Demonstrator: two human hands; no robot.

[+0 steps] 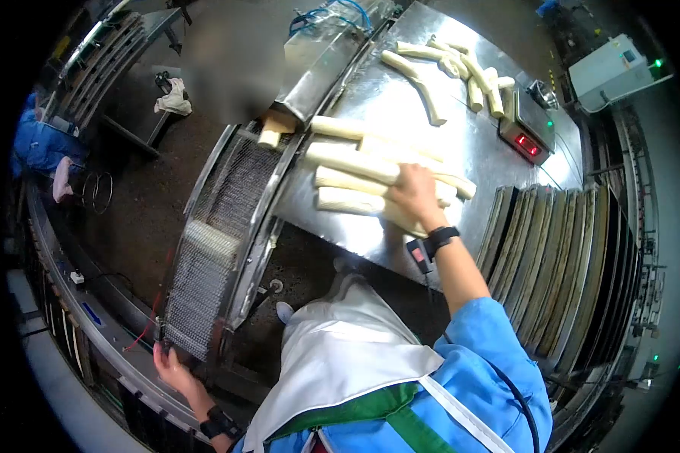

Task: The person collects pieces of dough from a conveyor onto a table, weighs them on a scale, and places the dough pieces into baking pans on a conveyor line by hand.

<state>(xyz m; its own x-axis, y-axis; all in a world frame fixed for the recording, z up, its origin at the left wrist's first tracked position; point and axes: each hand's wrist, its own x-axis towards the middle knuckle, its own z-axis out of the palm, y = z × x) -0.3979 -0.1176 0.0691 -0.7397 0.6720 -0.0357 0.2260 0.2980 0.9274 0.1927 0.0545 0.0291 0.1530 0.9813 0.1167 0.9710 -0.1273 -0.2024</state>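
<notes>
Several long, pale dough rolls [353,161] lie side by side on the near part of the steel table. My right hand [415,195] rests over their right ends, fingers curled on one roll; the hand partly hides it. My left hand [175,371] is low on the left, by the near end of a mesh conveyor belt [196,298]. Its thumb and fingers are apart and nothing shows between them. Along the belt lies a blurred pale dough piece [210,240], and another dough piece [270,136] is at the machine's outlet.
More dough rolls [423,87] lie heaped at the far side of the steel table [340,230]. A scale [527,128] with red digits stands at the right. Stacked trays [559,257] fill the space beside my right arm. A curved rail [91,309] runs along the left.
</notes>
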